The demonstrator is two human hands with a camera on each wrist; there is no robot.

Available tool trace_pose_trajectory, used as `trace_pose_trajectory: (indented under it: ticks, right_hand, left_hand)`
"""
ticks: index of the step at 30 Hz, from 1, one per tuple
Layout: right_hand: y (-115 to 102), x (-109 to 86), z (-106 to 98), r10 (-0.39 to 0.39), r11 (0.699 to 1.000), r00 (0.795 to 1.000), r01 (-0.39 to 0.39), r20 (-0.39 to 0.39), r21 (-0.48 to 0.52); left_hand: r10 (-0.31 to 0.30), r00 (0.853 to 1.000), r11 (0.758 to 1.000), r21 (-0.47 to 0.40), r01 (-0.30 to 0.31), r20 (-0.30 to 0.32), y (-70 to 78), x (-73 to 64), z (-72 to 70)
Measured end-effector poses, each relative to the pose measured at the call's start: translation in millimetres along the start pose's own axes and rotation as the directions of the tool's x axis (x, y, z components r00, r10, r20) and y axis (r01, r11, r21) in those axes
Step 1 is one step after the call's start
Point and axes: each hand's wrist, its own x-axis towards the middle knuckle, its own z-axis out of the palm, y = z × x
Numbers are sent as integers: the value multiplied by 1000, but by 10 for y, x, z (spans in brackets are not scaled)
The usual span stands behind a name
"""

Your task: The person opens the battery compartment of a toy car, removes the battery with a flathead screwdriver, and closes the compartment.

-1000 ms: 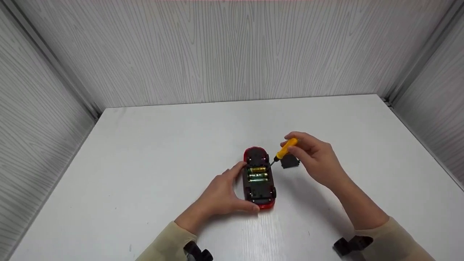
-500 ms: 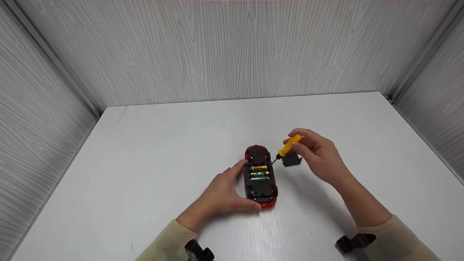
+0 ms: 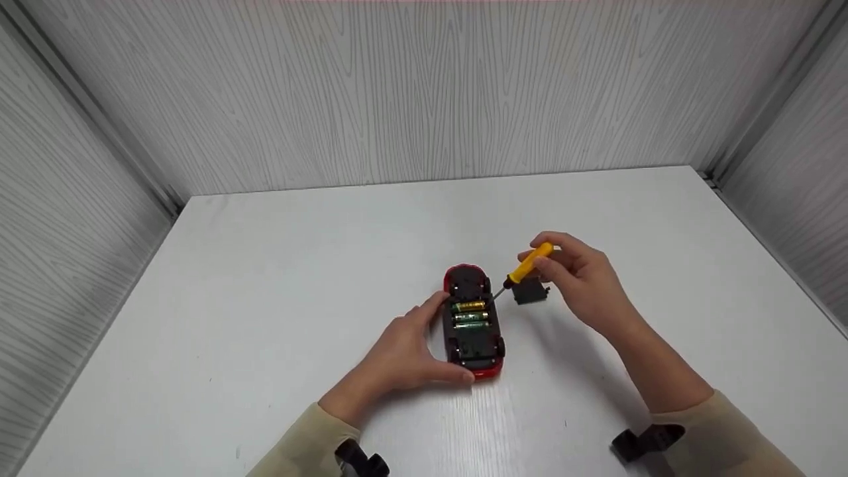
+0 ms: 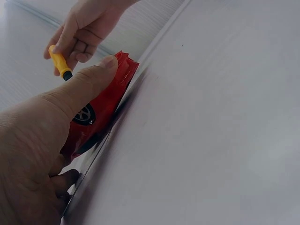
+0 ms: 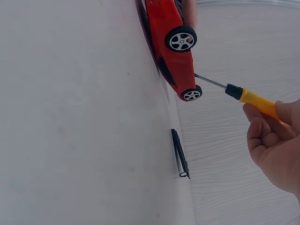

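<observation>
A red toy car [image 3: 478, 344] lies upside down on the white table, its black underside facing up. Several batteries [image 3: 471, 317] sit side by side in its uncovered compartment. My left hand [image 3: 404, 354] grips the car from the left, thumb at the near end and fingers along the side; the left wrist view shows the thumb on the red body [image 4: 105, 101]. Between thumb and fingers, my right hand [image 3: 583, 281] pinches the yellow handle of a screwdriver [image 3: 529, 262]. Its shaft slants down to the right edge of the compartment, beside the farthest battery.
A black battery cover [image 3: 530, 291] lies on the table just right of the car, below the screwdriver. Grey wood-grain panels [image 3: 424, 93] enclose the white table [image 3: 298, 265] at the back and both sides.
The screwdriver and right hand have risen slightly and shifted a little away from the car's near end. The tip stays by the compartment's right edge; the left hand keeps its hold.
</observation>
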Motion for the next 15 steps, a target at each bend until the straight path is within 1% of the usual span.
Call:
trace_pose_trajectory:
  ticks: [6, 11, 15]
  right_hand:
    - [63, 18, -18, 73, 995, 997, -73, -1, 75]
    - [131, 38, -30, 139, 980, 990, -137, 3, 146]
    - [163, 37, -42, 180, 969, 984, -179, 8, 168]
  left_hand:
    - [-2, 1000, 1000, 0, 2, 4, -6, 0, 0]
    - [3, 1000, 1000, 10, -3, -1, -17, 0, -5]
    - [5, 1000, 1000, 10, -5, 2, -24, 1, -1]
